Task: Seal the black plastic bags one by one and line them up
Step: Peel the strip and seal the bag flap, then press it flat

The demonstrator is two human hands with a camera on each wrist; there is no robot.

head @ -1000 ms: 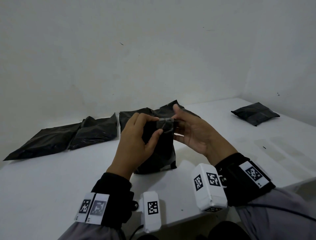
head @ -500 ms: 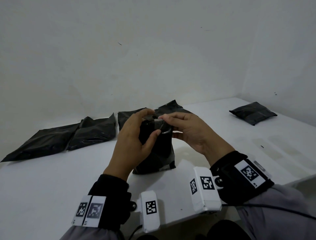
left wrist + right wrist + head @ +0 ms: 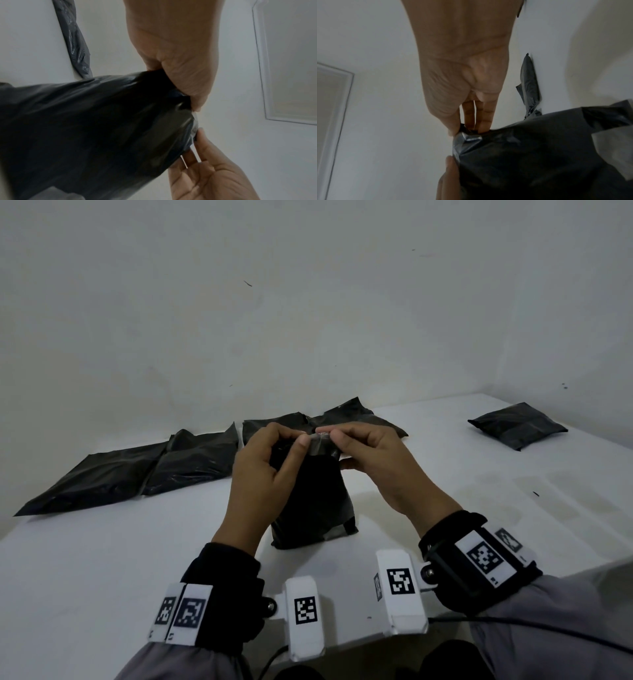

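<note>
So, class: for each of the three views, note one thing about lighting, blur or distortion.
Head view: dim, flat light; the upright black bag shows almost no surface detail, and the wide lens bows the table edge.
Left wrist view: the bag fills the frame, soft and blurred.
Right wrist view: motion-smeared; only the pinched gray flap catches a sheen.

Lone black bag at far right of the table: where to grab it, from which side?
Judging by its pose, take the lone bag by its near corner, coming from the front-left with the right hand. It lies flat and puffy, so a grip over the middle would likely slip; the edge pinches easily.
</note>
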